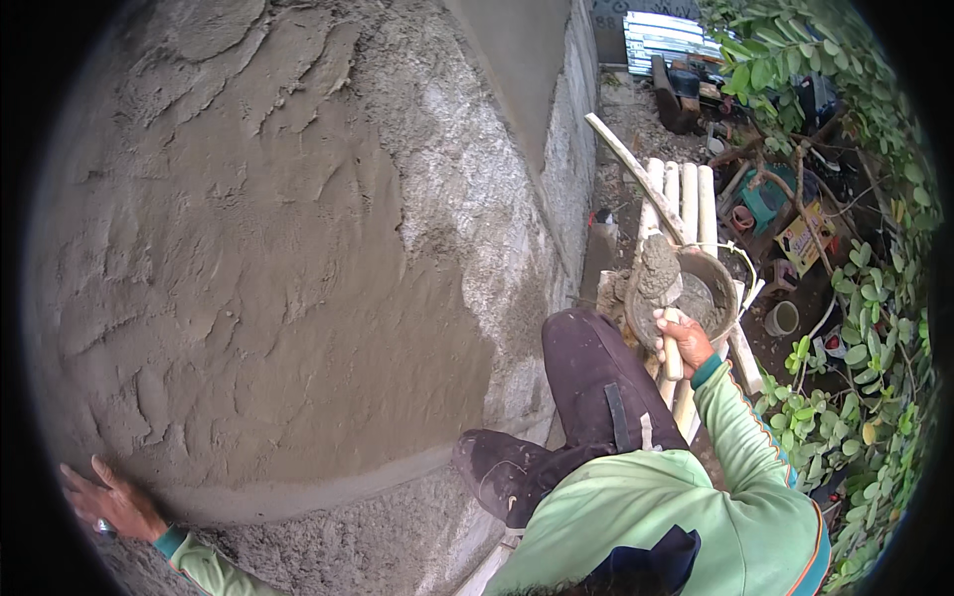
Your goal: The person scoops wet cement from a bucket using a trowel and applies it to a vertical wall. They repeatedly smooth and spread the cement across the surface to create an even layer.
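My right hand (693,343) is closed round the pale handle of a trowel (673,362). A heap of wet grey mortar (658,268) lies on the trowel's blade, over the left side of a round bucket (728,336). Inside the bucket is more grey material, partly hidden by the trowel. At the far left, my left hand (117,505) has its fingers spread and holds nothing. It is at the lower edge of the freshly coated wall (298,298); whether the palm presses on the wall I cannot tell. The wet coat is ridged and uneven.
Light poles (690,194) laid side by side form a platform under the bucket, and a loose wooden strip (636,169) slants across them. Rough bare wall (462,129) borders the wet coat. Leafy branches (865,328) crowd the right, above scattered containers such as a pale bucket (782,319).
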A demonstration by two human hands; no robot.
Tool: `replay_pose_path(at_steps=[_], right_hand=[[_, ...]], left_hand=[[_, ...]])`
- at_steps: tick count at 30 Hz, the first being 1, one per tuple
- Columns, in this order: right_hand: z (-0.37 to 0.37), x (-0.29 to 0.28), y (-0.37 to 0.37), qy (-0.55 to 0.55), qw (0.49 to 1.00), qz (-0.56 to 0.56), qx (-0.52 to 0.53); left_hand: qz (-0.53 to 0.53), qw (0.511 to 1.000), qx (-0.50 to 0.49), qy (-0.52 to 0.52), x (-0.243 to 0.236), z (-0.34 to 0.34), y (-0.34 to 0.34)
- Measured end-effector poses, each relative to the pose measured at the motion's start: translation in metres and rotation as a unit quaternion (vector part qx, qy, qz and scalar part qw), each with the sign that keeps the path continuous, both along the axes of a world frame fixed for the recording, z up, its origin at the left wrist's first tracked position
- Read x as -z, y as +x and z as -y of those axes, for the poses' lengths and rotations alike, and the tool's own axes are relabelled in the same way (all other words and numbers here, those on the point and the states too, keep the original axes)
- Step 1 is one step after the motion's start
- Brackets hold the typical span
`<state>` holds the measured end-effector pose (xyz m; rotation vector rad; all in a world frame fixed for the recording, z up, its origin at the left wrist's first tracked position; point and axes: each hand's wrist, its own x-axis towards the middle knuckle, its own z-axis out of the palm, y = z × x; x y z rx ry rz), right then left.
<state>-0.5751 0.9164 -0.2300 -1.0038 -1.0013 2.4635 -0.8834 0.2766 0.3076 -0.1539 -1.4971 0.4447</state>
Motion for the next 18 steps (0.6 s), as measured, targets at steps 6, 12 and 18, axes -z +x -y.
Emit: replay_pose_path(at_steps=[6,12,18], right_hand=[[0.016,-0.142,-0.131,-0.135,0.932,-0.314,0.12],[0.054,-0.323,-0.22,0.027,0.801,-0.547,0.244],[0.097,-0.459,-0.32,0.193,0.672,-0.589,0.404]], left_hand=[[0.013,0.999,0.002,0.035,0.003,-0.026,0.017],[0.027,0.998,-0.012,0.054,0.004,-0.029,0.02],[0.031,0.997,-0.017,0.072,0.005,-0.026,0.018]])
